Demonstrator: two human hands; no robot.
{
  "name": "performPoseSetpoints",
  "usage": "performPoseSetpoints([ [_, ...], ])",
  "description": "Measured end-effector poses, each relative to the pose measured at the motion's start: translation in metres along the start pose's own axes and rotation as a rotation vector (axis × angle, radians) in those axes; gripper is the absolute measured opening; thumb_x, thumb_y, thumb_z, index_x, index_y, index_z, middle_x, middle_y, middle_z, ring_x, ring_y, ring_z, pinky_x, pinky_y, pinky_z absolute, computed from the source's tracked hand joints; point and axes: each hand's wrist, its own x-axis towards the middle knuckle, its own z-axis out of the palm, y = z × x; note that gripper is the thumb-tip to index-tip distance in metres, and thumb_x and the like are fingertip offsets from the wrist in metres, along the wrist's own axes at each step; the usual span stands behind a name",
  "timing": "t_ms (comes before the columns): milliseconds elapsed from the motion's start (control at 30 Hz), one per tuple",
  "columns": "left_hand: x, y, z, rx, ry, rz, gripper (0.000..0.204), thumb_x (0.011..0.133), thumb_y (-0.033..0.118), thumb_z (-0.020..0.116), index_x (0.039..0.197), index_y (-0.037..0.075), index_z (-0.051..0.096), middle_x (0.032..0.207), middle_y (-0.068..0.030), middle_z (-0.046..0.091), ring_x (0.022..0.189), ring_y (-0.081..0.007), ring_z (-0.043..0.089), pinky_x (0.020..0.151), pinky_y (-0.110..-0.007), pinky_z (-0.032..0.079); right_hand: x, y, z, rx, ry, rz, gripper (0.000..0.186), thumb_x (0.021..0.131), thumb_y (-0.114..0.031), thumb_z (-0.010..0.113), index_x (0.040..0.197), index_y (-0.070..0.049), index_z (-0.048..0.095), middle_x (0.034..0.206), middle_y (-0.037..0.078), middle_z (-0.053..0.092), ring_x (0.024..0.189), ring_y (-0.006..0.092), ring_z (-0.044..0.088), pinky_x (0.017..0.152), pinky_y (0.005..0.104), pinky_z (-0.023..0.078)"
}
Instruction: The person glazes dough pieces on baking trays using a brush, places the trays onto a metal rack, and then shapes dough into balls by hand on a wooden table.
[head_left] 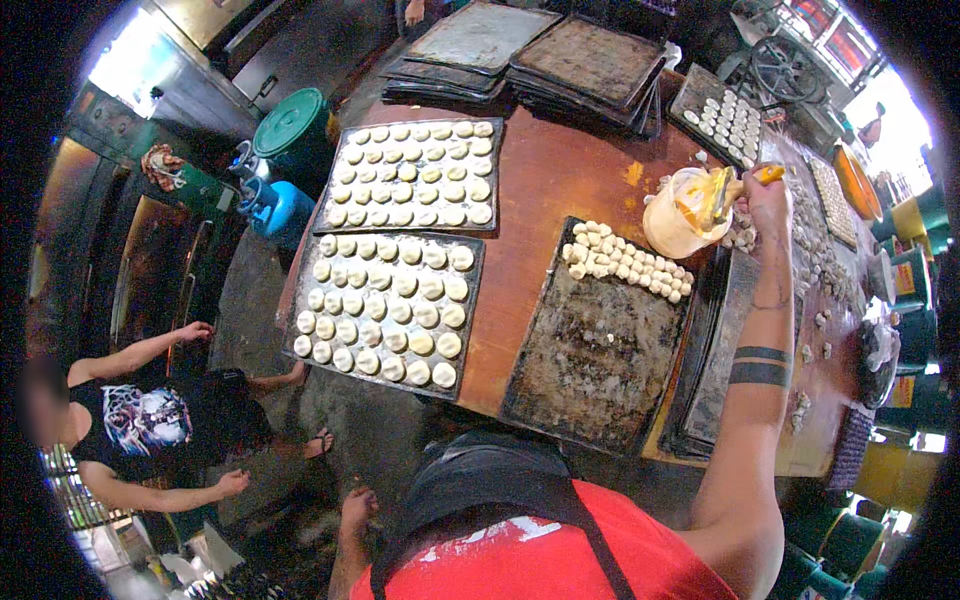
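Above a whitish tub [672,220] at the far right of the table, my right hand [768,208] is closed around the handle of a flat paintbrush [714,195] coated in yellow. The bristle end rests at the tub's mouth, and its contents are mostly hidden. Just left of the tub, small dough balls [628,262] are clustered at the far end of a dark baking tray [600,350]. My left hand [358,505] hangs low beside my body, away from the table, its fingers loosely bent and apart with nothing visible in them.
Flattened dough rounds fill two trays [470,330] [345,222] at left. Stacked trays [585,60] stand at the back. More dough pieces [810,245] lie right of my arm. A person [150,415], a blue gas cylinder [280,208] and a green-lidded drum [290,122] are at left.
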Motion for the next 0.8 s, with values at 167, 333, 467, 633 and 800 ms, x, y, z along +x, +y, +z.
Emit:
performPoseSetpoints([
  [167,0.032,0.026,0.031,-0.048,-0.046,0.074,0.028,0.093,0.007,0.065,0.120,0.002,0.056,0.085,-0.0056,0.064,0.067,-0.0168,0.060,0.058,-0.032,0.049,-0.011,0.029,-0.032,-0.087,0.020,-0.011,0.010,0.093,-0.018,0.067,0.095,-0.009,0.064,0.074,0.001,0.063,0.056,0.0102,0.060,0.048,0.0262,0.050],
  [333,0.042,0.031,0.010,0.076,-0.147,0.270,0.027,0.094,0.004,0.064,0.120,0.001,0.055,0.086,-0.0051,0.063,0.069,-0.0163,0.059,0.060,-0.029,0.048,-0.006,0.001,-0.024,0.032,-0.091,-0.050,0.008,0.092,-0.014,0.067,0.096,-0.010,0.061,0.069,0.001,0.060,0.054,0.0109,0.059,0.046,0.0288,0.047],
  [467,0.030,0.089,0.056,-0.124,0.024,-0.118,0.030,0.095,0.002,0.064,0.124,-0.002,0.057,0.089,-0.0065,0.063,0.071,-0.0160,0.060,0.060,-0.028,0.049,-0.016,-0.001,-0.033,-0.245,-0.132,-0.043,0.009,0.095,-0.015,0.065,0.100,-0.010,0.059,0.077,-0.001,0.061,0.057,0.0087,0.058,0.051,0.0245,0.049],
  [633,0.036,0.070,0.041,-0.096,-0.030,0.008,0.034,0.096,0.010,0.067,0.126,-0.003,0.058,0.094,-0.0083,0.064,0.071,-0.0163,0.061,0.060,-0.031,0.050,-0.040,-0.031,-0.029,-0.320,-0.202,-0.139,0.013,0.094,-0.013,0.065,0.104,-0.008,0.058,0.077,-0.002,0.058,0.067,0.0082,0.055,0.059,0.0275,0.048],
  [800,0.053,0.050,0.018,0.128,-0.074,0.025,0.041,0.095,0.016,0.068,0.131,-0.003,0.060,0.105,-0.0104,0.069,0.074,-0.0176,0.065,0.062,-0.032,0.053,-0.069,-0.036,-0.015,-0.377,-0.315,-0.353,0.018,0.091,-0.017,0.065,0.104,-0.006,0.060,0.076,0.004,0.062,0.067,0.0149,0.060,0.062,0.0328,0.049],
])
